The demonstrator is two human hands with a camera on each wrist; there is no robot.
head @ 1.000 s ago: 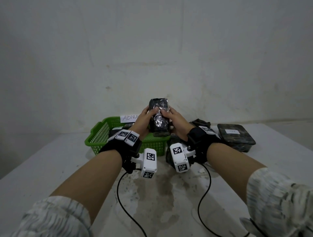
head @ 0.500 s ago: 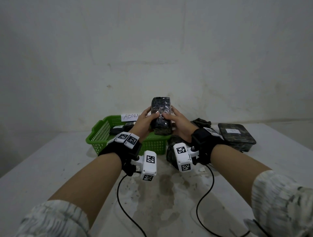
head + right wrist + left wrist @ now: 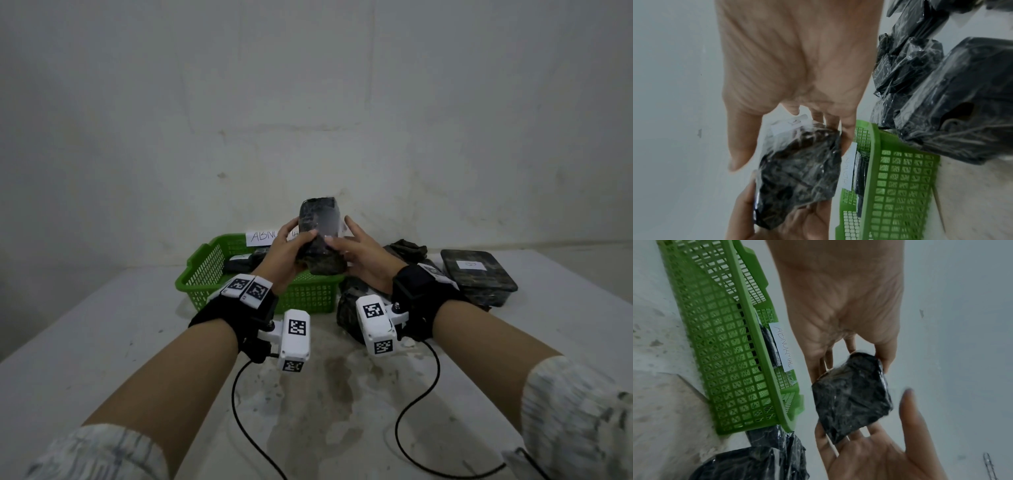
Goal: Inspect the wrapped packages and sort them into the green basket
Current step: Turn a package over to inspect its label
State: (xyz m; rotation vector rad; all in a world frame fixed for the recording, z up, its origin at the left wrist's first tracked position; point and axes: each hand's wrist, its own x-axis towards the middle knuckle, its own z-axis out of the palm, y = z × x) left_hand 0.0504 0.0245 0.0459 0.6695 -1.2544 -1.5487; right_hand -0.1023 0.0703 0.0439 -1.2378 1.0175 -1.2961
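I am seeing the green basket (image 3: 205, 274) sitting just left of the fingers. My left hand (image 3: 286, 255) and right hand (image 3: 361, 262) are gripping a wrapped package (image 3: 320, 240) upright between curled fingers, with more packages (image 3: 478, 275) lying right.

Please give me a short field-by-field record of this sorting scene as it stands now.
held item: wrapped package, upright, above the basket's near rim
left hand: holds the package's left side
right hand: holds its right side, thumb raised
green basket: on the table, dark packages inside, paper label on far rim
unsorted pile: wrapped packages right of the basket
table: white, stained
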